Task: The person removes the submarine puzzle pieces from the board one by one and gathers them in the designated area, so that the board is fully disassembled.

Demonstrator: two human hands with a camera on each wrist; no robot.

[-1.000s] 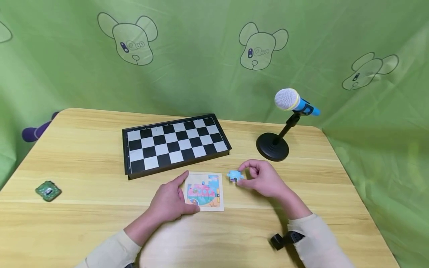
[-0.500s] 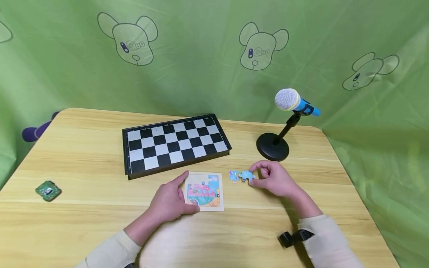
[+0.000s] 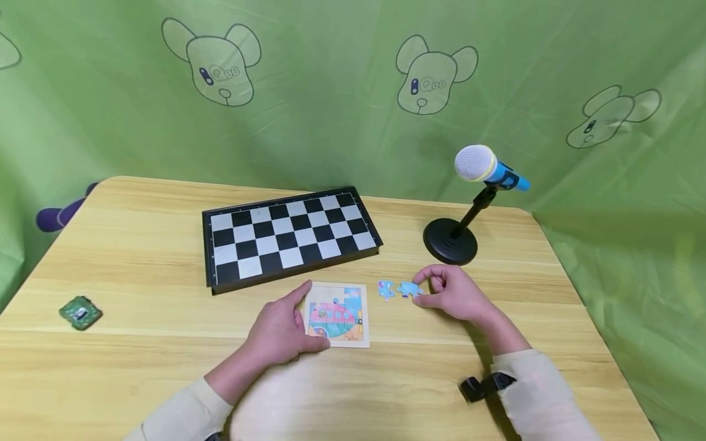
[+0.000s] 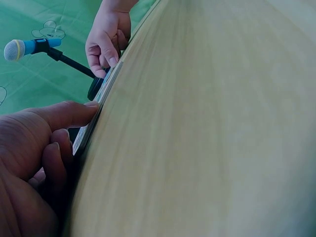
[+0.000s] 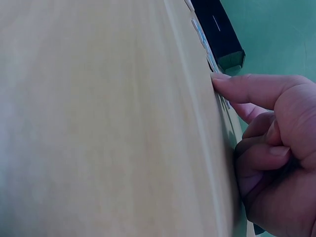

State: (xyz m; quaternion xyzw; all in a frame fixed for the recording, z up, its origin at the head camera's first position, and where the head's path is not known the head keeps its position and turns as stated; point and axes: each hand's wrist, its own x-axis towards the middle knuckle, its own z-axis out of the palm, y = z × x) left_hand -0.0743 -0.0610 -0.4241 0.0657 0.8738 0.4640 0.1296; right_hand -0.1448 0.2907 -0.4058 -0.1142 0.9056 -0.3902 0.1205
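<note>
My left hand (image 3: 278,327) holds a small square jigsaw puzzle (image 3: 337,313) by its left side, index finger at the far edge and thumb at the near one. The puzzle has a pale frame and a pink and blue picture, with a bare patch at its upper left. Right of it, my right hand (image 3: 455,294) pinches a light blue jigsaw piece (image 3: 408,289) between thumb and index finger, close over the table. A second blue piece (image 3: 385,289) lies between that piece and the puzzle. In the right wrist view, the thumb (image 5: 247,89) partly hides the held piece.
A folded black-and-white chessboard (image 3: 292,236) lies behind the puzzle. The microphone (image 3: 488,166) leans on a stand with a round black base (image 3: 449,242) at the back right. On the left of the wooden table (image 3: 165,373) is a small green square object (image 3: 81,313).
My right hand has slid to the right with the pinched jigsaw piece, uncovering the second piece beside it. The left hand keeps its place on the puzzle.
</note>
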